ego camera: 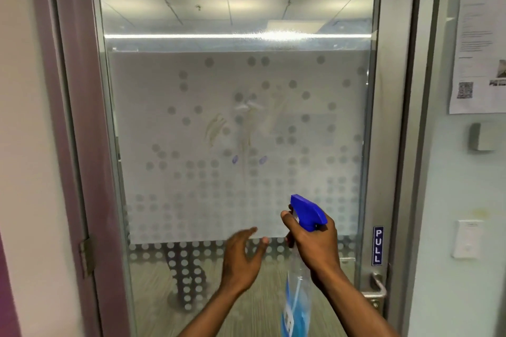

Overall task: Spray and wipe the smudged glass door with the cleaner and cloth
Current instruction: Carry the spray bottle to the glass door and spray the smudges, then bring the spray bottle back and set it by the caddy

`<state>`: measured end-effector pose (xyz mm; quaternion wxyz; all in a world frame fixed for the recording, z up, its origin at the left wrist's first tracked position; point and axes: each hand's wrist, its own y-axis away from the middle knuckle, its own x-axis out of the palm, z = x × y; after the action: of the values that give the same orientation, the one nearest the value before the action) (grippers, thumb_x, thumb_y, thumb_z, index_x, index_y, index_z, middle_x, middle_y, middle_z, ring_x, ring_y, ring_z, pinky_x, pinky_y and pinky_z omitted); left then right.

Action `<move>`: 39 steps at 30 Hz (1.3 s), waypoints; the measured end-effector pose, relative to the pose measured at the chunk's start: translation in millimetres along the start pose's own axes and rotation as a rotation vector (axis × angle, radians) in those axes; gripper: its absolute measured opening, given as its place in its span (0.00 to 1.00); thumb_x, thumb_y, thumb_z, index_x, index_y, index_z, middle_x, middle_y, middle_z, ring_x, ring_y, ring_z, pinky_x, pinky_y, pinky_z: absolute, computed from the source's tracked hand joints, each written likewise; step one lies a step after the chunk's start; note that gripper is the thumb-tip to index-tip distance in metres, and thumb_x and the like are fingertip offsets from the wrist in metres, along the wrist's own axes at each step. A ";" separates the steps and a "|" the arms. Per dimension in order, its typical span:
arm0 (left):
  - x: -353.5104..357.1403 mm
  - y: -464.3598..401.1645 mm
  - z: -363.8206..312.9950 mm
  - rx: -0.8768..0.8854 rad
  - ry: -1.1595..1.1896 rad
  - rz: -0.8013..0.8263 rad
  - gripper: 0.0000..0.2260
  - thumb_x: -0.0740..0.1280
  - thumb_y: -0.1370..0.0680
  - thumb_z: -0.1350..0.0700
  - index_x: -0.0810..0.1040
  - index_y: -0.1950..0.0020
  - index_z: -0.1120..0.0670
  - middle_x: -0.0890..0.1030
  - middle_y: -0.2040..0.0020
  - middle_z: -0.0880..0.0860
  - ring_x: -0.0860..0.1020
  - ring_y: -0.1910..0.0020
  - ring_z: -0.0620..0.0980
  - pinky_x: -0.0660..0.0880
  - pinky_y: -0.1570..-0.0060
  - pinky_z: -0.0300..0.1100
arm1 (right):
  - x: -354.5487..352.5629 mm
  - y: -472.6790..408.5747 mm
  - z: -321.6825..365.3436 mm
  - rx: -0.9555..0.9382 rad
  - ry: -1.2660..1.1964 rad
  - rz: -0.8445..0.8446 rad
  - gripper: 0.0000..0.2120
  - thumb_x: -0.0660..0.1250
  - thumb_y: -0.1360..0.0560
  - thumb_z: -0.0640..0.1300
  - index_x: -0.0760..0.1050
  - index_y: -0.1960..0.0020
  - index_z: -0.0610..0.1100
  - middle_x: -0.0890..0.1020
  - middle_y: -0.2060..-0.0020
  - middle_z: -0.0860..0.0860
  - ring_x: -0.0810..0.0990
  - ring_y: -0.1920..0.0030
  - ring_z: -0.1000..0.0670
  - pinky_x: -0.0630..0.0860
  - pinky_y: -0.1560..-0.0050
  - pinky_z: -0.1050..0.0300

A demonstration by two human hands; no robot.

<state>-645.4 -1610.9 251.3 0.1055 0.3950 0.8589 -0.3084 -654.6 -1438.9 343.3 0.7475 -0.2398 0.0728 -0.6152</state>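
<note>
A: Nearest the camera: two bare forearms are coming up from the bottom edge. The right hand (315, 243) is wrapping the neck of the spray bottle (297, 282), fingers closed around it under the blue trigger head (308, 210). One fingertip is sitting in front of the trigger; can't tell if it's pressing.

B: Bottle orientation?

A: Hanging roughly upright, clear body with blue liquid, the lower end running out of view at the bottom. The nozzle is pointing up and left toward the glass.

B: The other hand?

A: The left hand (242, 257) is hovering just beside the bottle, palm facing right, fingers spread and loosely curved. It's gripping nothing. It's motion-blurred.

B: Cloth?

A: Not seeing one in view.

B: The door?

A: The glass door (235, 117) is filling the middle of the view behind both hands, with a frosted panel and a dot pattern getting denser toward the bottom. The smudges (246, 128) are sitting mid-panel, well above the hands: yellowish streaks, a white smear, two small purple marks lower down. A misty patch is showing near the upper right of the glass.

B: Hardware?

A: A blue PULL sign (377, 245) is sitting on the right stile, with the metal handle (376, 288) below it. A hinge (87, 256) is showing on the left frame. On the right wall, a printed notice (477, 55) is hanging above a small grey box (481, 136) and a white switch plate (467, 238).
</note>
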 end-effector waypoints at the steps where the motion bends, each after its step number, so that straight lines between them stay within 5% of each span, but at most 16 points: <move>1: 4.8 13.5 -7.4 -0.025 0.106 0.084 0.37 0.58 0.33 0.21 0.77 0.33 0.42 0.79 0.33 0.42 0.74 0.30 0.42 0.71 0.34 0.37 | -6.6 3.0 1.4 -0.011 -0.018 0.014 0.07 0.77 0.27 0.40 0.82 0.51 0.44 0.80 0.66 0.40 0.79 0.71 0.46 0.79 0.67 0.58; 3: 13.7 41.8 -24.5 -0.054 0.326 0.306 0.37 0.60 0.33 0.21 0.80 0.35 0.44 0.83 0.38 0.40 0.77 0.34 0.38 0.72 0.39 0.30 | -22.7 7.7 0.3 -0.011 -0.049 0.039 0.08 0.77 0.27 0.39 0.81 0.49 0.42 0.79 0.69 0.45 0.78 0.72 0.47 0.79 0.67 0.55; 6: 27.3 84.4 -44.9 -0.029 0.534 0.567 0.28 0.68 0.25 0.37 0.79 0.32 0.54 0.83 0.35 0.50 0.79 0.33 0.45 0.75 0.33 0.40 | -49.6 16.7 4.6 -0.003 -0.101 0.066 0.09 0.77 0.27 0.38 0.79 0.50 0.37 0.79 0.69 0.45 0.78 0.71 0.44 0.78 0.68 0.52; 9: 42.2 117.7 -64.4 0.014 0.513 0.700 0.26 0.76 0.26 0.47 0.77 0.31 0.53 0.83 0.36 0.52 0.80 0.35 0.50 0.74 0.30 0.47 | -80.7 25.8 12.0 0.033 -0.142 0.060 0.10 0.76 0.26 0.35 0.77 0.52 0.30 0.77 0.67 0.42 0.77 0.71 0.43 0.77 0.69 0.51; 14: 79.1 155.0 -93.1 -0.003 0.519 0.634 0.24 0.82 0.33 0.57 0.79 0.39 0.57 0.85 0.48 0.54 0.82 0.48 0.49 0.79 0.43 0.44 | -131.4 46.6 30.7 0.041 -0.155 0.085 0.08 0.78 0.28 0.38 0.79 0.57 0.39 0.77 0.67 0.42 0.77 0.69 0.43 0.79 0.65 0.47; 17: 103.5 178.9 -117.1 -0.033 0.542 0.594 0.23 0.84 0.36 0.55 0.81 0.46 0.53 0.86 0.53 0.53 0.82 0.54 0.50 0.81 0.48 0.48 | -176.3 61.2 44.9 0.062 -0.081 0.099 0.13 0.80 0.30 0.47 0.82 0.53 0.41 0.85 0.62 0.41 0.84 0.59 0.39 0.83 0.49 0.40; 22: 149.0 220.3 -161.8 -0.064 0.566 0.582 0.23 0.82 0.35 0.63 0.80 0.42 0.54 0.87 0.53 0.52 0.85 0.54 0.49 0.82 0.50 0.44 | -265.2 94.9 58.4 0.040 0.163 0.107 0.18 0.75 0.28 0.58 0.84 0.46 0.45 0.87 0.52 0.40 0.87 0.49 0.41 0.81 0.42 0.36; 26: 188.1 259.6 -199.3 -0.034 0.532 0.637 0.27 0.84 0.37 0.59 0.79 0.41 0.54 0.87 0.51 0.53 0.85 0.52 0.51 0.83 0.50 0.44 | -331.2 126.5 76.3 0.018 0.226 0.006 0.21 0.74 0.28 0.63 0.84 0.45 0.48 0.88 0.52 0.43 0.87 0.48 0.40 0.83 0.44 0.36; 30: 232.9 306.3 -244.9 0.047 0.481 0.677 0.29 0.84 0.39 0.44 0.77 0.43 0.46 0.85 0.51 0.51 0.84 0.50 0.55 0.83 0.46 0.52 | -395.0 159.6 100.7 -0.027 0.250 -0.163 0.13 0.73 0.25 0.56 0.85 0.49 0.48 0.89 0.54 0.45 0.89 0.51 0.43 0.84 0.45 0.36; 39: 326.0 419.7 -347.9 0.160 0.536 0.809 0.25 0.83 0.38 0.42 0.75 0.47 0.41 0.85 0.54 0.46 0.85 0.56 0.45 0.83 0.54 0.42 | -538.7 227.6 146.5 -0.124 0.397 -0.514 0.16 0.72 0.25 0.57 0.84 0.51 0.44 0.89 0.58 0.45 0.89 0.56 0.43 0.84 0.50 0.34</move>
<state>-528.7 -988.7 199.4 -0.0389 0.7692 0.6072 -0.1954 -519.3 -856.1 269.1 0.5232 -0.1709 0.1914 -0.8127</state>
